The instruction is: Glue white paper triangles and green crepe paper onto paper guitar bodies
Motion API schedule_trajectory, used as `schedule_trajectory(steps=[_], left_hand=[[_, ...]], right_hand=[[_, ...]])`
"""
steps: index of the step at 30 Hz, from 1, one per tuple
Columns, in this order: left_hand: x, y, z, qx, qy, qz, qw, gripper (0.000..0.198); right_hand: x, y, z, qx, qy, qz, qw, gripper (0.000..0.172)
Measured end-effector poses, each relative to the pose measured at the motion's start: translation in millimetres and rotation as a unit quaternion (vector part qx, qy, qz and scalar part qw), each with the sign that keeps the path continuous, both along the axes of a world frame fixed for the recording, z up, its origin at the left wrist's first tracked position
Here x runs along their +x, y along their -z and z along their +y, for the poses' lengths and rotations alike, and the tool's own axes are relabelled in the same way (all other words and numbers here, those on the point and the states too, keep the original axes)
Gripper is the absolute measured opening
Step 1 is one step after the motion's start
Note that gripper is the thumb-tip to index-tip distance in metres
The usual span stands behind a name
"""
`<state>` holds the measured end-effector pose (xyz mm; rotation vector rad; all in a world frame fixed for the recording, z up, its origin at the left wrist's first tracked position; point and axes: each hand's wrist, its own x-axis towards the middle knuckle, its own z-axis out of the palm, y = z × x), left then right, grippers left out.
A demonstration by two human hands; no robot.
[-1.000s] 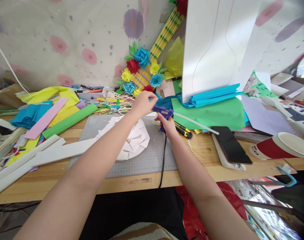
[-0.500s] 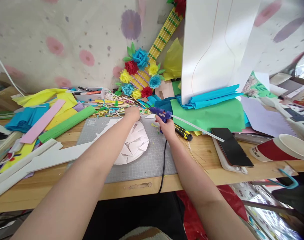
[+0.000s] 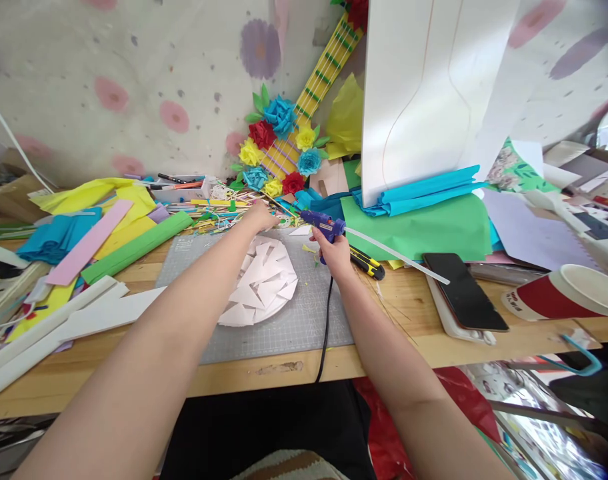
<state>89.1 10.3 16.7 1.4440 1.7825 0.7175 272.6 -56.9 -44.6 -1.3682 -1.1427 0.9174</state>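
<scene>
My right hand (image 3: 334,252) is wrapped round the handle of a purple glue gun (image 3: 319,223). A long white glue stick (image 3: 399,255) sticks out of the gun's back, and a black cord (image 3: 327,333) hangs below. My left hand (image 3: 260,217) is at the far edge of the cutting mat, over a pile of thin sticks and paper strips (image 3: 219,212). Its fingers look drawn together; what they hold, if anything, is hidden. Beneath my left forearm, a round white paper piece (image 3: 269,283) covered in folded, pointed flaps lies on the grey cutting mat (image 3: 304,333), partly covered by the arm.
A yellow paper guitar with flowers (image 3: 284,150) leans on the wall beside a tall white board (image 3: 434,100). Right of my hand lie a yellow-black utility knife (image 3: 367,262), a phone (image 3: 464,290) and a paper cup (image 3: 564,293). Coloured paper rolls (image 3: 139,248) lie left.
My left hand has moved slightly left and away from me, over the stick pile. My right hand keeps hold of the glue gun almost in place.
</scene>
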Motion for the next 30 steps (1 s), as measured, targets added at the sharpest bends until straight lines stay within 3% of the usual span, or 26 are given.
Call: schedule_trajectory(steps=[4,7,10,14,17,23,30], left_hand=[[-23,-22.1,-17,-0.074,-0.038,-0.182,0.980,0.037],[-46,-29.8,-39,-0.004,-0.067,-0.313,0.947,0.025],[-69,-25.8,-64,0.052,-0.091,-0.374,0.921,0.018],[-90,-16.2,-91,0.040,-0.071,-0.395,0.915,0.017],[-97,-15.4,-102,-0.014,-0.032,-0.384,0.923,0.023],[-93,-19.1,-104,-0.089,0.027,-0.386,0.918,0.033],[-85,-7.3,-97,-0.111,0.077,-0.382,0.914,0.034]], right_hand=[[0,0.4,1,-0.009,-0.002,0.029,1.000,0.038],[1,2.7,2,-0.005,-0.023,0.057,0.998,0.040],[3,3.0,1,0.004,-0.099,0.095,0.991,0.042],[5,-2.0,-7,-0.007,-0.240,0.116,0.964,0.046],[2,-5.7,-14,-0.020,-0.302,0.098,0.948,0.048],[-4,-5.5,-19,-0.022,-0.349,0.055,0.935,0.048],[-7,-2.5,-19,-0.004,-0.345,0.036,0.938,0.048]])
